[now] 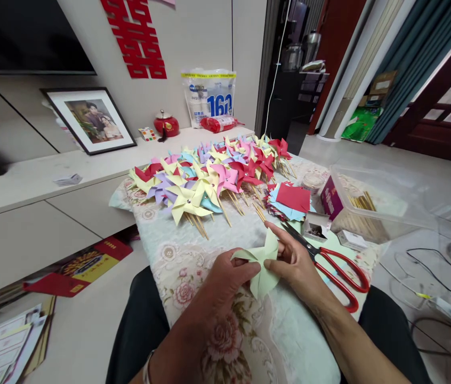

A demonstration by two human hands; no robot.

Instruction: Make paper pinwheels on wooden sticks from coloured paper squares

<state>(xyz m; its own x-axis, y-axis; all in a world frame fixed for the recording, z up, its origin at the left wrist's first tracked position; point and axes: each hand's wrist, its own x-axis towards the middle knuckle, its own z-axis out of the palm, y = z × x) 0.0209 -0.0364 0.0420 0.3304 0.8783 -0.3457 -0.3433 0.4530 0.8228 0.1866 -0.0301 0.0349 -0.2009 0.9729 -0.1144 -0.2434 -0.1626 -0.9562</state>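
A pale green paper pinwheel (pixel 264 278) is held low over the near part of the table, its corners folded in toward the middle. My left hand (pixel 231 277) grips it from the left, thumb pressed near its centre. From the other side my right hand (pixel 293 261) pinches it, with the thumb on the front and fingers partly hidden behind. Scissors with red handles (pixel 339 272) lie just right of my right hand. Beyond them sits a small open box of dark fasteners (pixel 315 229). A stack of coloured paper squares (pixel 289 200) lies farther back.
Many finished pinwheels (pixel 209 181) on sticks cover the table's far side. A clear plastic bin (pixel 389 213) with wooden sticks (pixel 363 201) stands at right, beside a small white box (pixel 352 240). A flowered tablecloth (pixel 185 266) covers the table. Cables (pixel 441 261) lie on the floor.
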